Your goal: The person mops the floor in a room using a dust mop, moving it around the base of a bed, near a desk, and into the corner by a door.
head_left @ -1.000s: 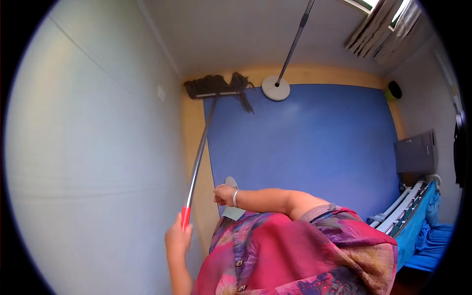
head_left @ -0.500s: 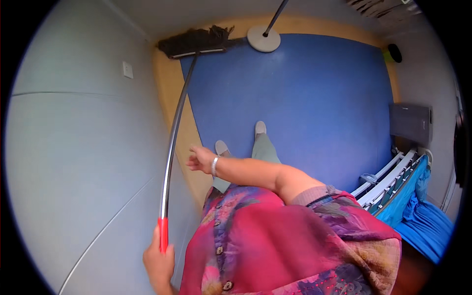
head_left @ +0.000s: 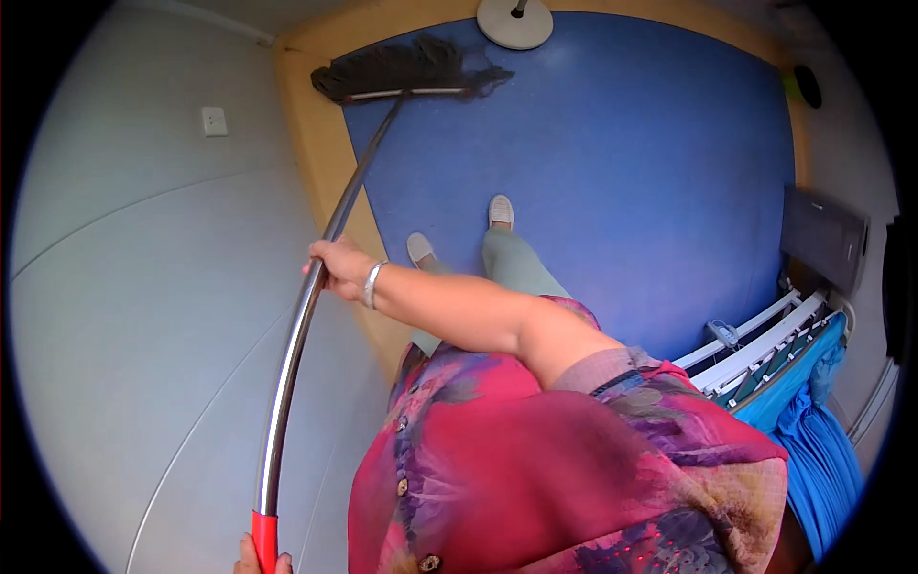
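Note:
A flat mop [head_left: 285,402] with a long shiny metal handle slants up from the lower left. Its dark grey shaggy head [head_left: 402,69] lies on the blue floor near the far left corner, partly over the yellow border. At the bottom edge my left hand [head_left: 249,557] is closed round the red grip, mostly cut off by the frame. Farther up the handle, my right hand [head_left: 341,267] wraps round the metal shaft, a silver bracelet on its wrist.
A white round base [head_left: 515,24] with a pole stands just beyond the mop head. Along the left runs a pale wall with a socket [head_left: 214,121]. At right are a bed frame [head_left: 755,340], a grey panel [head_left: 824,237] and blue cloth [head_left: 818,459]. My shoes [head_left: 501,211] are on the floor.
My right hand has reached left and closed on the handle. My left hand with the red grip has moved down and left. The mop head has shifted slightly along the floor.

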`<state>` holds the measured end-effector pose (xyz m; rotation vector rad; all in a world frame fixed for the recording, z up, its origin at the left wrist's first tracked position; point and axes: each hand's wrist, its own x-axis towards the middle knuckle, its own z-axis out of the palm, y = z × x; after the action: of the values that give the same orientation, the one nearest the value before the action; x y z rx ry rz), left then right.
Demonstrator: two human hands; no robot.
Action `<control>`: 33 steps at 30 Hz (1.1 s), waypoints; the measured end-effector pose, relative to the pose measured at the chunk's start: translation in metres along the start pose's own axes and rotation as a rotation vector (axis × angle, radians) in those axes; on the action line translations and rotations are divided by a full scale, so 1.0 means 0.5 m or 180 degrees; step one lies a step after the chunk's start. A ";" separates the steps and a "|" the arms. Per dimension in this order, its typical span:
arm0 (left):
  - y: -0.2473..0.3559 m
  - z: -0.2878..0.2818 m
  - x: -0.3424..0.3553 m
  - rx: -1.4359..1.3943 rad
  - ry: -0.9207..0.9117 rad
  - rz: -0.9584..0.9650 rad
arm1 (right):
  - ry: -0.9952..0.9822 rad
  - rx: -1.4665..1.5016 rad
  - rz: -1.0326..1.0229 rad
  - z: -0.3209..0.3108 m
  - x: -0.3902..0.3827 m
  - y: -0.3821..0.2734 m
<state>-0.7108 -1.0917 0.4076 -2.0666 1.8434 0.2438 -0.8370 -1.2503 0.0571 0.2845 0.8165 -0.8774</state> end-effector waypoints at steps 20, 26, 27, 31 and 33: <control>-0.042 0.328 0.259 -0.0296 0.0609 0.2848 | 0.1798 0.1421 -0.1609 -0.479 -0.052 0.026; -0.023 0.270 0.210 -0.0415 0.0561 0.2972 | 0.2304 0.1545 -0.1316 -0.501 -0.104 0.030; -0.039 0.270 0.199 -0.0412 0.0495 0.2868 | 0.2348 0.1551 -0.1230 -0.489 -0.104 0.058; -0.160 0.279 0.157 -0.0205 0.0634 0.2794 | 0.2615 0.1561 -0.1017 -0.398 -0.064 0.191; -0.221 0.278 0.125 0.0103 0.0710 0.2364 | 0.2482 0.1561 -0.0643 -0.378 -0.025 0.247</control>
<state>-0.5786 -1.0877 0.2737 -1.3412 2.6668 0.1653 -0.8432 -1.0654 -0.0726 1.0323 1.3557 -1.1701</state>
